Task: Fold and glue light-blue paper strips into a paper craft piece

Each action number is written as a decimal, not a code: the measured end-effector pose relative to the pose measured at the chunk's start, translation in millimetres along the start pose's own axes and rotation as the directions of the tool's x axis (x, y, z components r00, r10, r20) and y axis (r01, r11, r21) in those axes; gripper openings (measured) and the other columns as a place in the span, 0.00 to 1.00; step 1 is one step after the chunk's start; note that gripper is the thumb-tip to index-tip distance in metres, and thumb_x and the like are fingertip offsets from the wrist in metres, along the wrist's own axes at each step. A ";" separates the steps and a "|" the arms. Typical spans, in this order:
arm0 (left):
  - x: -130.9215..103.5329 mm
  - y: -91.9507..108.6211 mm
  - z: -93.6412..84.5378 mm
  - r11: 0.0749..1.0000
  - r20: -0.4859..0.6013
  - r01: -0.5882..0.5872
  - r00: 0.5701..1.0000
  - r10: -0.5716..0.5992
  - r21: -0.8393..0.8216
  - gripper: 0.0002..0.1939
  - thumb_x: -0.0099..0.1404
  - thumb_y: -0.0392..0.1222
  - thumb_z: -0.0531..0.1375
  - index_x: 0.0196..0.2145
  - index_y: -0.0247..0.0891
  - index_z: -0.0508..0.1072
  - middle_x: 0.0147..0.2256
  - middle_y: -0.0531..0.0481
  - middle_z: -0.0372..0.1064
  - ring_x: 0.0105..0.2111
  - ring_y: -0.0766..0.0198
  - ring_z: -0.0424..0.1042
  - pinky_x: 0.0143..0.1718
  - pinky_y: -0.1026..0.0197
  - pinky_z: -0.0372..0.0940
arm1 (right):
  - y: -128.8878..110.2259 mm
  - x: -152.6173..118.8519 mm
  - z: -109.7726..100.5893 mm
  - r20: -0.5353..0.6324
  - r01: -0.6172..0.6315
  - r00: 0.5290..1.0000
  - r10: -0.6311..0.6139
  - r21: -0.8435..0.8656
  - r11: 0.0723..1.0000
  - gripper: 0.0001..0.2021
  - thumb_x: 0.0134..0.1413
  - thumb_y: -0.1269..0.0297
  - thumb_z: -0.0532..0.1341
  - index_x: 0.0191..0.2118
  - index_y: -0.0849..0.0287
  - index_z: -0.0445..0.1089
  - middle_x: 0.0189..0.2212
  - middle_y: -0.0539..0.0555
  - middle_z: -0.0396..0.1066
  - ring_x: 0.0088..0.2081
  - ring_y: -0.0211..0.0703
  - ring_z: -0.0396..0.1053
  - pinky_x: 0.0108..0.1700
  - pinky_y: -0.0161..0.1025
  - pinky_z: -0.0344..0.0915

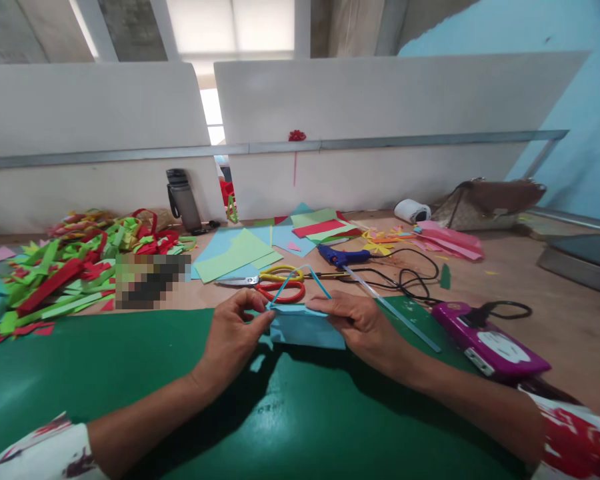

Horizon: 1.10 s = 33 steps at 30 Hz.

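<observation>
Between my hands is a small light-blue paper bag (305, 330), held just above the green mat (180, 413). A thin blue paper strip rises from its top edge as a peaked handle (323, 281). My left hand (240, 327) pinches the bag's upper left corner, near one foot of the strip. My right hand (363, 327) grips the upper right side, thumb along the top edge. Scissors (280, 291) with red and yellow handles lie just beyond the bag. Behind my right hand rests a blue glue gun (343, 257) with a long clear glue stick (405, 319) in it.
Coloured paper strips (75, 267) are heaped at the left, near a dark bottle (183, 203). Paper sheets (240, 257) lie at the back centre. A purple power strip (490, 340) and black cable (410, 283) occupy the right, with a handbag (490, 203) behind.
</observation>
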<state>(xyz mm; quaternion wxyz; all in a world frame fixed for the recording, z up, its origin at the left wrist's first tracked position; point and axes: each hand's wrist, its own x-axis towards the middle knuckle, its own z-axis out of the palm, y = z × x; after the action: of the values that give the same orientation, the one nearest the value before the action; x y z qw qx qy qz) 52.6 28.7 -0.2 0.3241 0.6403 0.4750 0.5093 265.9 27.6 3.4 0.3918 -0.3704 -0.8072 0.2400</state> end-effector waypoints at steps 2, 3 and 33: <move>-1.9 -2.7 -0.1 0.976 0.000 -0.190 0.982 0.191 0.109 0.02 0.54 0.35 0.60 0.25 0.36 0.70 0.35 0.47 0.70 0.38 0.59 0.70 0.38 0.56 0.66 | 0.0 0.2 0.8 -0.016 -0.019 1.000 0.019 0.017 1.000 0.18 0.54 0.74 0.54 0.46 0.49 0.71 0.37 0.49 0.73 0.37 0.38 0.69 0.41 0.36 0.66; -2.9 -4.0 0.1 0.945 0.021 -0.282 0.959 0.282 0.166 0.02 0.55 0.34 0.60 0.27 0.37 0.72 0.38 0.46 0.69 0.41 0.58 0.69 0.42 0.54 0.65 | -0.1 0.3 1.1 -0.018 -0.036 0.999 0.036 0.026 0.999 0.18 0.53 0.75 0.54 0.46 0.49 0.71 0.37 0.50 0.74 0.37 0.39 0.70 0.41 0.37 0.66; -11.1 -14.7 10.4 0.784 0.239 -0.520 0.854 0.462 0.339 0.08 0.58 0.28 0.55 0.35 0.38 0.66 0.52 0.40 0.61 0.53 0.56 0.62 0.51 0.51 0.62 | -1.7 0.8 0.6 -0.015 0.025 1.000 -0.024 0.102 0.994 0.17 0.56 0.73 0.52 0.43 0.48 0.73 0.43 0.50 0.71 0.45 0.41 0.68 0.49 0.42 0.63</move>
<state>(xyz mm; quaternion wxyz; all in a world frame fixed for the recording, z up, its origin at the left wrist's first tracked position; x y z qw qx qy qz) 58.1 24.0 -20.0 0.0788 0.8281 0.3589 0.4233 264.5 27.1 4.5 0.4187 -0.3415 -0.7957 0.2738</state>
